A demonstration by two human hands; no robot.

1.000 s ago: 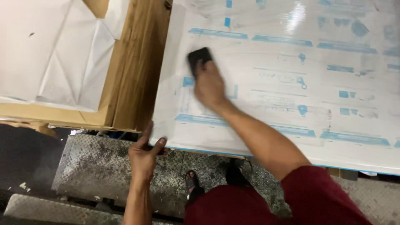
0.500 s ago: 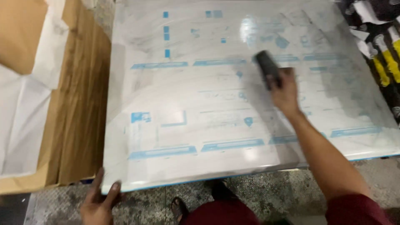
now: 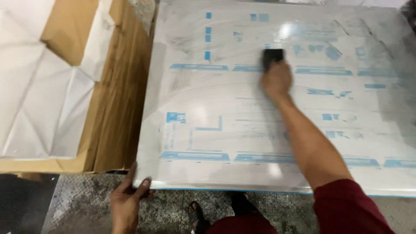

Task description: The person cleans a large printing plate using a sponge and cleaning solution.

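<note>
— Right hand (image 3: 277, 80) is closed over a small black pad (image 3: 273, 55), pressed on the large shiny metal sheet with pale blue markings (image 3: 225, 108) lying flat beside stacked brown cardboard (image 3: 117, 108).

— And the left hand (image 3: 126, 203)?

— Thumb and fingers pinch the sheet's near corner. I'd keep the pad flat, strokes overlapping, corner held firm.

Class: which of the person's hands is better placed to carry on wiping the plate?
Right. The right hand already presses the black pad on the plate; the left hand grips the plate's near corner.
</note>
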